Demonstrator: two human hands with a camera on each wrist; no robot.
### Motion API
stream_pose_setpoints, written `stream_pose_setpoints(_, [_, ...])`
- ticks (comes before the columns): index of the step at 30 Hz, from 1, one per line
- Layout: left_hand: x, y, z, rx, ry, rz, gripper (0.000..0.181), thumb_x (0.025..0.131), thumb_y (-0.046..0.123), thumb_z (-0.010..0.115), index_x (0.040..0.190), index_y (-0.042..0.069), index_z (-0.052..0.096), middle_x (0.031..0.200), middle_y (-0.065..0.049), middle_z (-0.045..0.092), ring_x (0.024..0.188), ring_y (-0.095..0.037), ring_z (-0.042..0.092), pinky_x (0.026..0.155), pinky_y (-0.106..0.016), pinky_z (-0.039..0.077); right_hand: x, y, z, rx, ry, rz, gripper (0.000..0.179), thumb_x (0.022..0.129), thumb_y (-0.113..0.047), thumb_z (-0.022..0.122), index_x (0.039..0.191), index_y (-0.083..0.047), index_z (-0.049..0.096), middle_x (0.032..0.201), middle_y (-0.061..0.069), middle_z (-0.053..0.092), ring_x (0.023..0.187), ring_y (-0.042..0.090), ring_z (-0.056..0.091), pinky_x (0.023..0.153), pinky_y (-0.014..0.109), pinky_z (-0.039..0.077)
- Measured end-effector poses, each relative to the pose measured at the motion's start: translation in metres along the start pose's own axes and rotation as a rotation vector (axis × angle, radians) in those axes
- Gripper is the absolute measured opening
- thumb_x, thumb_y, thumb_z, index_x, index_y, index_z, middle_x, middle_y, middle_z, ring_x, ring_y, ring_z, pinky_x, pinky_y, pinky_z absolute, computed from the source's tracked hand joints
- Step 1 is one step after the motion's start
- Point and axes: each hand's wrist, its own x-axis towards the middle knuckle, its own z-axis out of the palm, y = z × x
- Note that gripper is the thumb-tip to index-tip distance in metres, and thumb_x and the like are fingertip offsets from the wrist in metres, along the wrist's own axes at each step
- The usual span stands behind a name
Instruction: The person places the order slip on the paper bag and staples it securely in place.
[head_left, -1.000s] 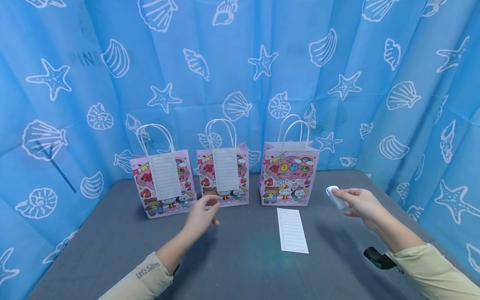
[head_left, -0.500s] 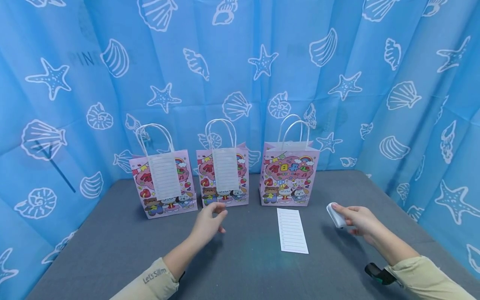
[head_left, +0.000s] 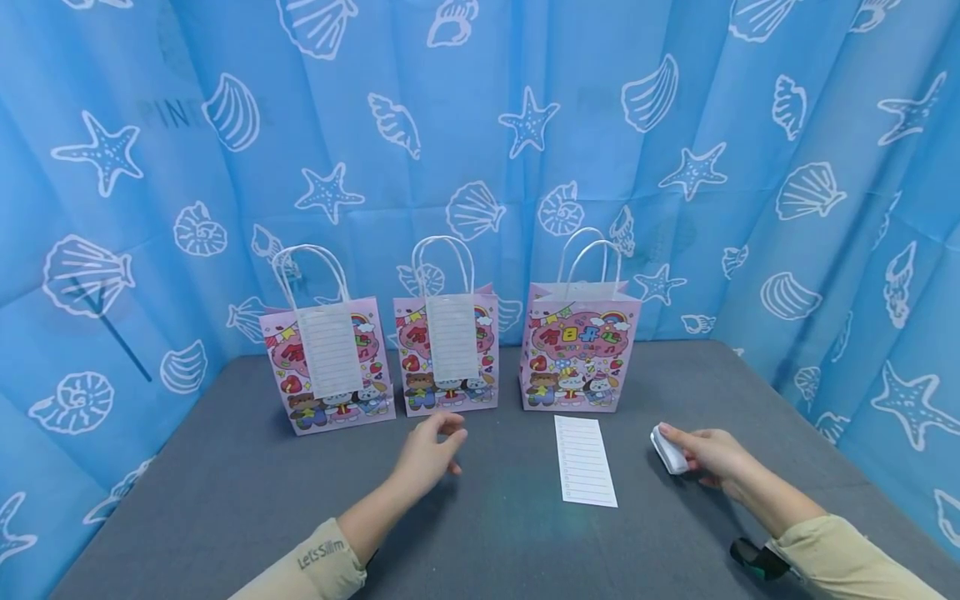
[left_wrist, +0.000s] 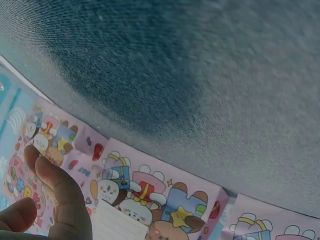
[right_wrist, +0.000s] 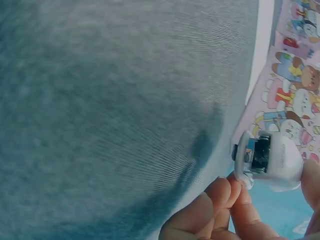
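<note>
My right hand [head_left: 716, 457] pinches a small white stapler [head_left: 668, 451] between thumb and fingers, low over the table's right side. Its dark-lined mouth shows in the right wrist view, where the stapler [right_wrist: 272, 161] is held by the fingertips. Left of it a lined paper slip [head_left: 586, 461] lies flat on the table. Behind the slip stands a pink cartoon paper bag [head_left: 577, 358] with white handles. My left hand [head_left: 429, 454] hovers before the middle bag [head_left: 415, 398], fingers loosely bent and holding nothing. A lined slip [head_left: 452, 337] hangs on that bag's front.
A third pink bag [head_left: 303, 417] stands at the left, slightly turned, with a lined slip [head_left: 332, 352] on its front. The grey table [head_left: 510, 550] backs onto a blue curtain [head_left: 480, 125] printed with white shells and starfish.
My right hand has lowered toward the table with the stapler in its grip. The left hand has drifted right and down, away from the bags. Bags and slips stay where they were.
</note>
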Motion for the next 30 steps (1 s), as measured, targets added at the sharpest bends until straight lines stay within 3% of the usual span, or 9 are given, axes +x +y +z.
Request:
stream_pose_setpoints(5, [0.000, 0.001, 0.004, 0.012, -0.020, 0.014, 0.031, 0.100, 0.011, 0.055, 0.125, -0.006, 0.054, 0.113, -0.016, 0.059, 0.058, -0.014, 0.059, 0.058, -0.030, 0.046, 0.003, 0.004, 0.003, -0.021, -0.003, 0.016, 0.103, 0.086, -0.067, 0.056, 0.130, 0.024, 0.033, 0.091, 0.014, 0.050, 0.086, 0.025, 0.048, 0.076, 0.040, 0.041])
stream_pose_setpoints(11, [0.002, -0.001, 0.009, 0.011, -0.029, 0.037, 0.032, 0.099, 0.011, 0.055, 0.125, -0.007, 0.054, 0.111, -0.016, 0.060, 0.056, -0.018, 0.061, 0.058, -0.031, 0.047, 0.004, 0.005, 0.004, -0.034, -0.015, 0.000, 0.087, 0.090, -0.062, 0.055, 0.121, 0.018, 0.044, 0.080, 0.005, 0.051, 0.075, 0.019, 0.048, 0.069, 0.035, 0.038])
stream_pose_setpoints(16, [0.003, -0.002, 0.014, 0.012, -0.044, 0.048, 0.032, 0.099, 0.011, 0.055, 0.126, -0.008, 0.054, 0.112, -0.016, 0.059, 0.056, -0.018, 0.061, 0.056, -0.031, 0.047, 0.005, 0.004, 0.006, -0.071, -0.004, -0.023, 0.077, 0.091, -0.060, 0.054, 0.112, 0.014, 0.049, 0.078, 0.006, 0.049, 0.073, 0.019, 0.046, 0.066, 0.033, 0.037])
stream_pose_setpoints(24, [0.004, 0.000, 0.021, 0.007, -0.065, 0.048, 0.033, 0.099, 0.011, 0.057, 0.125, -0.008, 0.054, 0.111, -0.016, 0.059, 0.055, -0.016, 0.060, 0.056, -0.030, 0.047, 0.010, 0.003, 0.007, -0.141, 0.014, -0.036, 0.053, 0.093, -0.056, 0.054, 0.078, -0.005, 0.049, 0.070, 0.004, 0.047, 0.067, 0.018, 0.044, 0.063, 0.032, 0.037])
stream_pose_setpoints(30, [0.005, 0.003, 0.025, 0.009, -0.073, 0.036, 0.033, 0.099, 0.012, 0.056, 0.126, -0.007, 0.054, 0.114, -0.017, 0.058, 0.055, -0.015, 0.059, 0.056, -0.030, 0.047, 0.017, 0.005, 0.004, -0.161, 0.016, -0.059, 0.072, 0.094, -0.056, 0.052, 0.112, 0.014, 0.050, 0.078, 0.008, 0.049, 0.073, 0.020, 0.047, 0.064, 0.033, 0.040])
